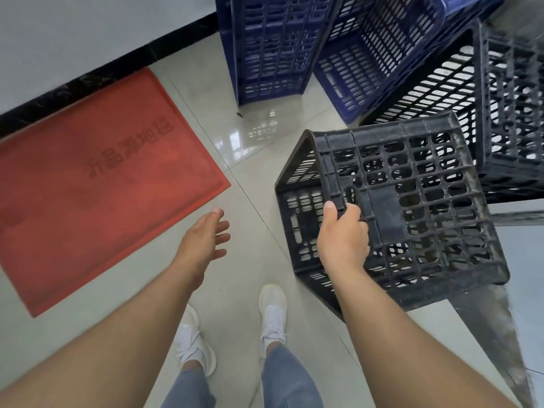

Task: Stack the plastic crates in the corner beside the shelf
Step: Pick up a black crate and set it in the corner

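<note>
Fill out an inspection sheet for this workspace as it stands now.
Surface: glossy tiled floor, pale, with reflections.
Job's things: black crate held tilted, open side facing left; a second black crate behind it, tipped; two blue crates and near the wall, one on end, one lying tilted.
Clutter: red mat with printed characters, lying along the wall.
Grippers: right hand grips the black crate's rim, fingers curled over the edge; left hand open, holding nothing, above the floor.
Cables: nothing seen.
Surroundings: pale wall with black skirting; white shoes on the tiles; grey metal edge at right, unclear.
</note>
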Available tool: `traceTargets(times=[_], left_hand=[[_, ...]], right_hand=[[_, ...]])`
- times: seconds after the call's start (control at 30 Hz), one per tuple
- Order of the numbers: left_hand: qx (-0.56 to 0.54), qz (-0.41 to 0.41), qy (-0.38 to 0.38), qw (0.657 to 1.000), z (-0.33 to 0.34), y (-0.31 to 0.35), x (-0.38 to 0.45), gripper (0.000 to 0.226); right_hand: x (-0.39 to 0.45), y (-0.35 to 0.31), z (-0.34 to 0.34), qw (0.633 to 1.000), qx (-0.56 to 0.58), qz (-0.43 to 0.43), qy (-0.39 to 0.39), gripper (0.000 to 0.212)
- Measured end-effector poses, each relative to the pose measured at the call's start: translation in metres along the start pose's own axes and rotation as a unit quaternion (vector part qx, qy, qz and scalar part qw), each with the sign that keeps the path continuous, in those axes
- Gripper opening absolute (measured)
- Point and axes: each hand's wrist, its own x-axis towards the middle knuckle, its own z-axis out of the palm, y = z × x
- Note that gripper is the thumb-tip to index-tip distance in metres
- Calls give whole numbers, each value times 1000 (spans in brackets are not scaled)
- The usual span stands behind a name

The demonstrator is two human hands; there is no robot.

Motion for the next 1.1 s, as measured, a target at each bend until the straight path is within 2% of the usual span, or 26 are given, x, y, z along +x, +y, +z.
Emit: traceTargets(times=[0.17, 0.37, 0.47, 0.53, 0.63, 0.73, 0.83, 0.9, 0.97, 1.1], left_hand=[[17, 6, 7, 1000, -9, -2, 5, 34], [66, 22, 58, 996, -33, 8, 0, 45], [113, 51, 97, 988, -54, 16, -3, 48], [130, 40, 137, 981, -73, 19, -3, 54], [82, -38, 221, 971, -112, 11, 6, 65], [-44, -126, 216, 967, -147, -7, 12, 66], [-133, -144, 187, 963, -175, -18, -2, 44], [-161, -138, 197, 957, -196, -25, -11, 41], [-185, -142, 228, 945, -219, -35, -15, 47], [-165, -129, 304, 929, -276, -44, -27, 41]], right_hand=[[-2, -15, -6, 998, 28, -30, 44, 55], [-2, -37, -64, 993, 62, -78, 69, 52], [-7, -47, -100, 987, 18, -150, 52, 47], [-13, -56, -118, 983, 24, -182, 26, 47], [-28, -75, -141, 975, 144, -167, -28, 49], [-47, -99, -150, 964, 226, -105, -89, 45], [-64, -122, -143, 965, 212, -117, -101, 44], [-75, -138, -134, 969, 184, -131, -99, 44], [-87, -154, -123, 971, 163, -144, -98, 46], [-121, -188, -86, 970, 144, -166, -101, 47]])
